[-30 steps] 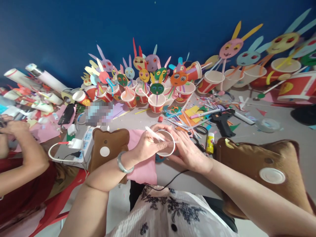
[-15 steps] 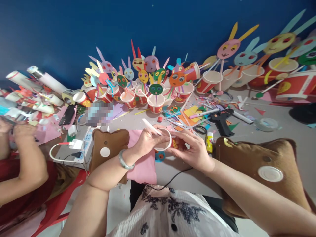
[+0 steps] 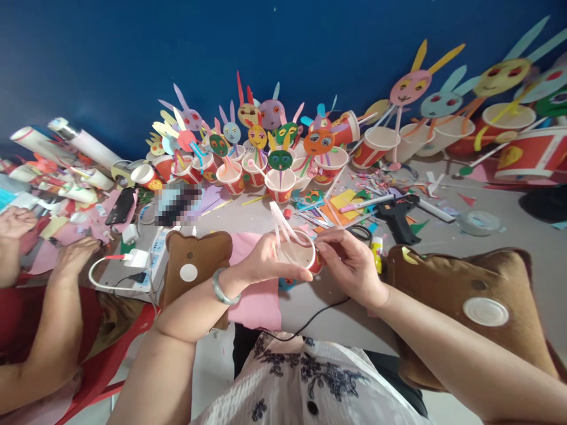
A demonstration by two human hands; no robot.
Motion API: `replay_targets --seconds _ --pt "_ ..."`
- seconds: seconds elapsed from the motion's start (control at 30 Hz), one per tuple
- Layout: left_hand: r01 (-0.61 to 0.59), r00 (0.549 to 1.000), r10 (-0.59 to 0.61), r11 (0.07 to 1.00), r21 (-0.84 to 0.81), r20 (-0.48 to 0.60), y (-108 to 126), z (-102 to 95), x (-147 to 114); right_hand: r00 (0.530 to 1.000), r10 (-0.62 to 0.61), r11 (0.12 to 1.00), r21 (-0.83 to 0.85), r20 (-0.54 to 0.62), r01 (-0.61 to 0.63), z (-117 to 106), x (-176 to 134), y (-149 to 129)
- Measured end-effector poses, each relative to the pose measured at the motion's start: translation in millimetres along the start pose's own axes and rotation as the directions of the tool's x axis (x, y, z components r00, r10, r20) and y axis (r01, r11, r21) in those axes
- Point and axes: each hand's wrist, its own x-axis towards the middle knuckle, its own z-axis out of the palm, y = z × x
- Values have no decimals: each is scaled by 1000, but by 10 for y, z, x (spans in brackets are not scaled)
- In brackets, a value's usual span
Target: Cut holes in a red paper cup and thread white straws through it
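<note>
My left hand [image 3: 263, 260] is wrapped round a red-and-white paper cup [image 3: 305, 257], tilted so its mouth faces me. A folded pale paper strip [image 3: 283, 227] rises out of the cup past the rim. At the cup's right side, my right hand [image 3: 349, 260] has thumb and forefinger pinched together against the wall near the rim; what lies between the fingertips is hidden. Under the cup, partly covered, a blue paper face [image 3: 287, 284] shows on the table by a pink cloth [image 3: 257, 298].
Rabbit-faced paper cups [image 3: 280, 183] line the back wall. A black glue gun [image 3: 398, 218], scissors [image 3: 361, 232], a glue stick [image 3: 377, 251] and tape [image 3: 481, 223] lie right of centre. Brown cushions [image 3: 443, 283] flank my arms. A power strip [image 3: 155, 260] and another person's hands [image 3: 77, 254] are at left.
The cup has turned more toward me, and the strip now stands up in a fold. My right fingers have drawn into a pinch at its side. The other person's hands have moved apart.
</note>
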Motion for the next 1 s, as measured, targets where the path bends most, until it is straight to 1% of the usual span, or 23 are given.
replay_targets --seconds 0.07,0.13,0.2,0.37,0.53,0.7,0.83,0.9,1.0 --pt "14 1000 -15 998 62 6 40 1 -15 997 65 998 17 -29 -64 2 -12 22" --pt "56 998 -56 995 78 4 75 5 -28 990 133 990 59 -51 -130 2 -24 47" --pt "71 997 -71 994 84 1 93 5 -36 984 173 979 122 -46 -166 1 -34 68" --pt "23 1000 -23 988 151 -3 55 -39 -26 982 189 953 241 -10 -181 -9 -40 86" --pt "-63 997 52 978 199 59 7 -101 6 978 209 932 301 11 -202 -19 -22 67" --pt "-62 993 37 971 230 112 28 -114 24 972 235 911 341 29 -231 -19 8 37" --pt "-67 995 43 957 283 92 28 -104 32 962 273 897 355 24 -264 -17 13 15" --pt "-65 995 42 964 256 91 11 -101 36 958 285 892 360 23 -274 -18 14 5" --pt "-72 993 55 983 171 102 1 -96 34 959 282 893 360 21 -270 -18 15 -2"
